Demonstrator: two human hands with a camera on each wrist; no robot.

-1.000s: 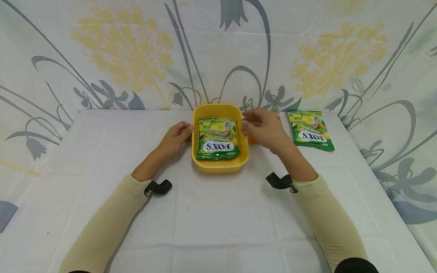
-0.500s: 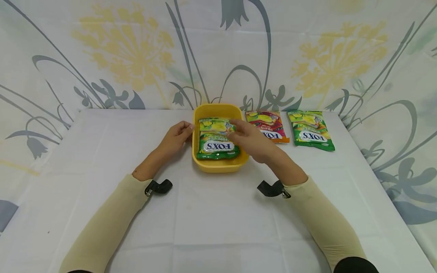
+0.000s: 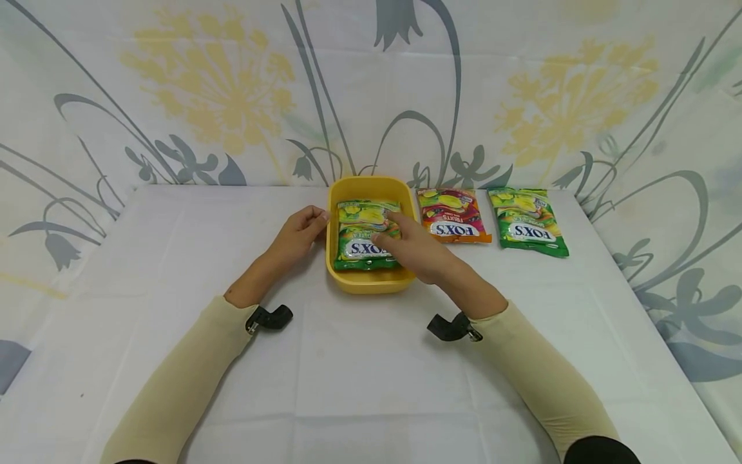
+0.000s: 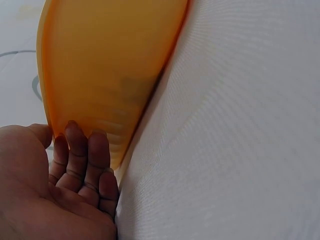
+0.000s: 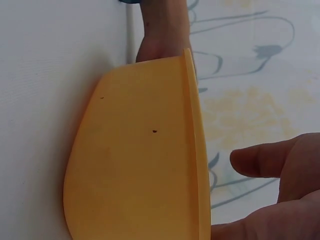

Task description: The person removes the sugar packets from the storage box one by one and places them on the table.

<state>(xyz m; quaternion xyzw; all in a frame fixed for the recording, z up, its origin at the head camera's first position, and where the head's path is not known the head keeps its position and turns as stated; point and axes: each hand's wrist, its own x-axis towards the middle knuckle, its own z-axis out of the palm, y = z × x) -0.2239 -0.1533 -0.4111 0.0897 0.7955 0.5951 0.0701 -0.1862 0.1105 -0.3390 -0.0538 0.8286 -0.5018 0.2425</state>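
A yellow plastic tub [image 3: 371,283] stands on the white-covered table, holding a green FOX'S candy packet [image 3: 365,254] that lies flat with its lettering upside down. At the tub's left side is my left hand [image 3: 298,233]. In the left wrist view, its thumb meets the rim and its curled fingers lie against the outer wall. My right hand [image 3: 420,251] reaches over the tub's right rim, thumb and forefinger spread above the green packet. The right wrist view shows that thumb [image 5: 260,159] straight; the other fingertips are hidden behind the rim.
Right of the tub lies a red and orange FOX'S packet [image 3: 455,216]. Beyond it is a second green packet [image 3: 527,222]. A flower-printed cloth [image 3: 232,96] hangs behind the table's back edge.
My right hand has moved from the tub's right side, where it covered the red and orange packet, to over the green packet inside. My left hand has stayed put.
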